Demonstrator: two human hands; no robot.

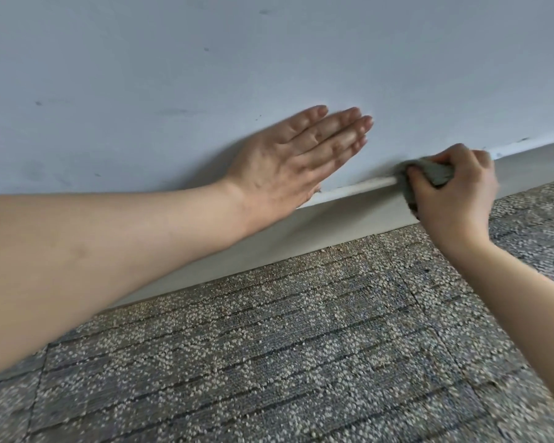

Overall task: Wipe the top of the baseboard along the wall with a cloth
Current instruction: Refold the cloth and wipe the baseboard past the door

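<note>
So our right hand [454,193] is clamped around a crumpled grey-green cloth [435,172], pressing it onto the top edge of the long white baseboard [333,212]. Our left hand [288,161] lies flat, fingers straight and together, on the pale blue-grey wall [205,75] just above the baseboard. Speckled grey carpet [269,346] runs below it.
</note>
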